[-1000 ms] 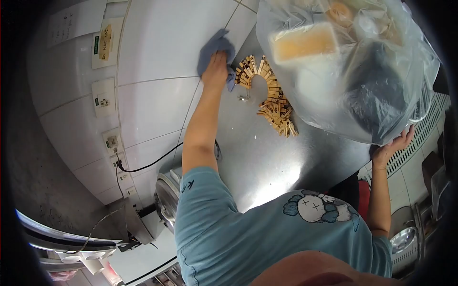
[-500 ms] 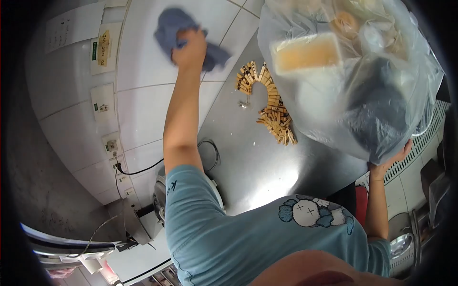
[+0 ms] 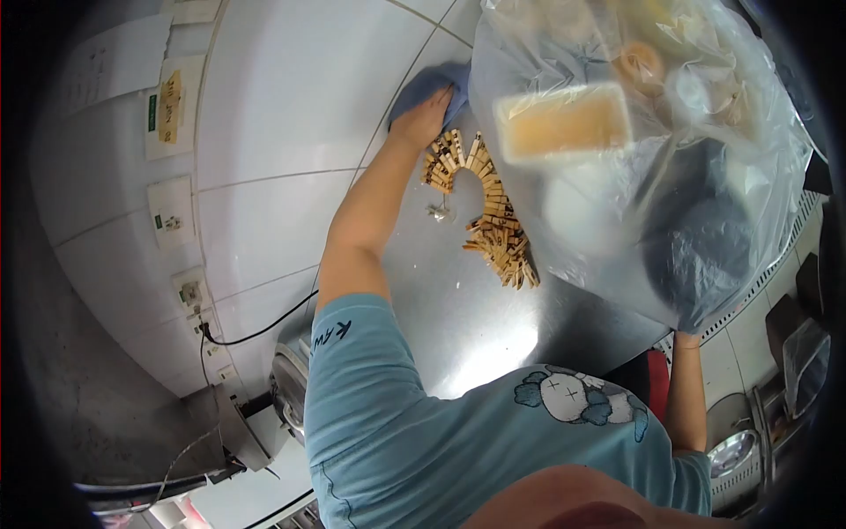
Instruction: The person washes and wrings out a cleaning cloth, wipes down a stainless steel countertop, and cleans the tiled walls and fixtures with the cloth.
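Observation:
My left hand presses a blue-grey cloth into the corner where the tiled wall meets the back of the metal counter. Its fingers lie over the cloth, which bunches around them. Just below that hand, a curved row of wooden clothespins lies on the counter. At the right, my right hand is at the lower end of a large clear plastic bag; its fingers are hidden by the bag. Through the plastic I see containers, one with orange-yellow contents, and something dark.
The steel counter stretches under the bag and clothespins. A small metallic piece lies beside the clothespins. Sockets and a black cable run along the tiled wall. A round appliance stands at the lower left.
My left hand has moved right and down the wall with the cloth, to the counter's back edge. My right hand's fingers, seen before beside the bag, are now hidden.

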The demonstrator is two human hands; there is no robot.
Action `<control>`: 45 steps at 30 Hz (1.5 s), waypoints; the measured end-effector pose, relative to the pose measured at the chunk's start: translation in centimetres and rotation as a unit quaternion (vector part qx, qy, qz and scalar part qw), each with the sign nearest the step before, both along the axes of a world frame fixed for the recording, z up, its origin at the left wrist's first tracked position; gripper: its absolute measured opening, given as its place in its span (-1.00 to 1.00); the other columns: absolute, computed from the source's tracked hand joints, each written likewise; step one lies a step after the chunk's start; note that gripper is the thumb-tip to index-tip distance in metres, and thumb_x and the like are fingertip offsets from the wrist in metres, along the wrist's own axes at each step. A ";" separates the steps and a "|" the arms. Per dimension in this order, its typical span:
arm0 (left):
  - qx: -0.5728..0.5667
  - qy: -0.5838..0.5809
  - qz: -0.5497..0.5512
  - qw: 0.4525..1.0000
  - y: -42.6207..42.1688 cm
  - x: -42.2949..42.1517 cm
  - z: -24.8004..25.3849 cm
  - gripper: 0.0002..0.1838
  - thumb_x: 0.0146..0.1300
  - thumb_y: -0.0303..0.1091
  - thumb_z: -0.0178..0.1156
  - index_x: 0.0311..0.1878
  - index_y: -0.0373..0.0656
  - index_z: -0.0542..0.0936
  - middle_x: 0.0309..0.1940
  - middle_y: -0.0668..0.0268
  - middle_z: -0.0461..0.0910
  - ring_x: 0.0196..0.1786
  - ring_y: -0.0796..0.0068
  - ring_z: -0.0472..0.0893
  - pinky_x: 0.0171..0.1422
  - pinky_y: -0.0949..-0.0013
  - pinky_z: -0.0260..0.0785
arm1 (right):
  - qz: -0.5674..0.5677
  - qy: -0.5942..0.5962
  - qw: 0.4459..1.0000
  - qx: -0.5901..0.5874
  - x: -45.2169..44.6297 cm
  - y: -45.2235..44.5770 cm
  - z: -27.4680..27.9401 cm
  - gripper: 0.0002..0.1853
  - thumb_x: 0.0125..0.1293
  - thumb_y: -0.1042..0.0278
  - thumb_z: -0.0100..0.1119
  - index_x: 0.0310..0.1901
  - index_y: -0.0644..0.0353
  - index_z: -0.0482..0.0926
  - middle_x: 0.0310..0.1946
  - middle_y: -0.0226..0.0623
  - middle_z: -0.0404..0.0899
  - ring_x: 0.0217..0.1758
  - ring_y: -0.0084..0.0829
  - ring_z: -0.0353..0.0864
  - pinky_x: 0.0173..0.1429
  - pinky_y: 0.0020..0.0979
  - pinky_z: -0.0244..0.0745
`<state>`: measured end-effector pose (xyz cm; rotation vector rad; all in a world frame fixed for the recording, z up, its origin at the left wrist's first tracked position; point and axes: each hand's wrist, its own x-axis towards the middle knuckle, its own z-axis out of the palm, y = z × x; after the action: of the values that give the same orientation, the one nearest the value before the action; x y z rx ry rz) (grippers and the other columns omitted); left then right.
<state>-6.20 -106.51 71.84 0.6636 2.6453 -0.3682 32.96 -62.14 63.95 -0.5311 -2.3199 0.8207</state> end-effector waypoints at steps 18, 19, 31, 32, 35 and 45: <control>0.043 0.355 -0.044 0.933 3.1 -2.3 18.1 -0.57 0.33 -0.09 0.09 0.15 -0.15 0.46 0.04 0.07 0.53 0.07 0.00 0.58 0.07 0.00 0.52 | 0.017 0.033 0.999 -0.038 -1.3 -0.5 3.1 -0.17 0.47 -0.37 -0.39 0.33 0.35 0.21 0.51 0.13 -0.09 0.59 0.08 -0.25 0.56 0.10 -0.35; 0.065 0.364 -0.029 0.929 5.5 -4.2 18.2 -0.53 0.33 -0.07 0.10 0.19 -0.15 0.44 0.08 0.06 0.52 0.11 -0.01 0.56 0.11 0.01 0.51 | 0.014 0.036 0.999 -0.035 -1.5 -0.7 3.2 -0.17 0.47 -0.37 -0.39 0.33 0.35 0.21 0.51 0.13 -0.09 0.59 0.08 -0.25 0.56 0.10 -0.35; 0.021 0.242 0.200 0.949 -8.4 9.9 8.1 -0.54 0.36 -0.01 0.08 0.21 -0.05 0.48 0.04 0.10 0.56 0.09 -0.03 0.60 0.09 -0.09 0.50 | -0.006 0.026 1.000 0.009 -1.5 -0.4 3.5 -0.19 0.48 -0.33 -0.45 0.31 0.36 0.28 0.49 0.19 0.00 0.58 0.08 -0.13 0.56 0.09 -0.32; -0.007 0.263 0.272 0.926 -11.6 12.2 8.1 -0.52 0.35 0.03 0.07 0.20 -0.04 0.49 0.02 0.08 0.58 0.08 -0.07 0.60 0.06 -0.11 0.49 | 0.000 0.030 1.000 0.007 -1.4 -0.3 3.4 -0.20 0.48 -0.32 -0.43 0.30 0.36 0.28 0.49 0.19 0.01 0.58 0.08 -0.13 0.56 0.10 -0.32; -0.130 0.365 0.377 0.841 -18.2 18.1 10.6 -0.39 0.38 0.21 0.00 -0.15 -0.28 0.63 -0.21 -0.05 0.66 -0.07 -0.11 0.65 -0.09 -0.15 0.48 | 0.012 0.034 0.999 -0.009 -1.3 -0.2 3.4 -0.16 0.46 -0.37 -0.40 0.29 0.38 0.28 0.49 0.16 -0.01 0.58 0.10 -0.18 0.54 0.10 -0.31; -0.198 0.765 0.028 0.612 -7.2 8.3 18.4 -0.41 0.45 0.09 -0.07 -0.27 -0.27 0.71 -0.37 0.10 0.71 -0.29 -0.15 0.67 -0.08 -0.25 0.39 | -0.022 0.035 0.996 -0.073 -0.8 0.0 2.8 -0.17 0.44 -0.37 -0.36 0.33 0.34 0.24 0.51 0.16 -0.03 0.61 0.12 -0.24 0.57 0.12 -0.38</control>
<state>2.08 -113.75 90.28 -0.1058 3.6518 -2.2891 32.19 -62.14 66.77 -0.6032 -2.1885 0.9773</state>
